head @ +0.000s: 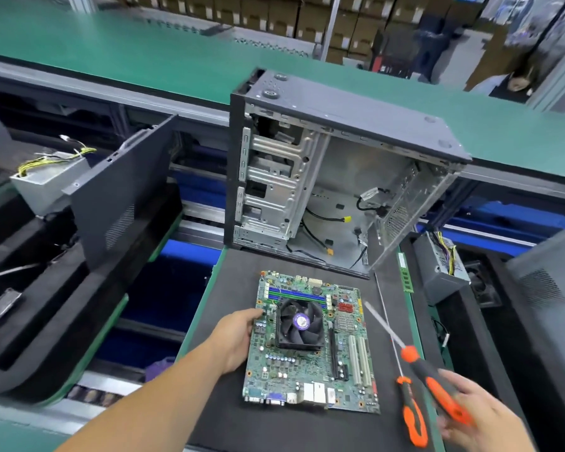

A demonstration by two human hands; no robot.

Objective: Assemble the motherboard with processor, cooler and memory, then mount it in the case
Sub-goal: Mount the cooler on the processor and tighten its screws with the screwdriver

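A green motherboard (310, 370) lies flat on the black mat (229, 402), with a black fan cooler (300, 322) sitting on it. My left hand (238, 337) holds the board's left edge, thumb on top. My right hand (477, 415) grips an orange-and-black screwdriver (428, 370) whose shaft points up and left above the mat, right of the board. A second orange screwdriver (413, 415) lies on the mat beside it. The open grey case (340, 177) stands behind the board with loose cables inside. A green memory stick (405, 272) lies at the mat's right edge.
A dark side panel (124, 197) leans at the left, a power supply (46, 181) behind it. Another power supply (444, 269) sits at the right. A green conveyor (144, 50) runs behind the case. A person (516, 83) sits at far right.
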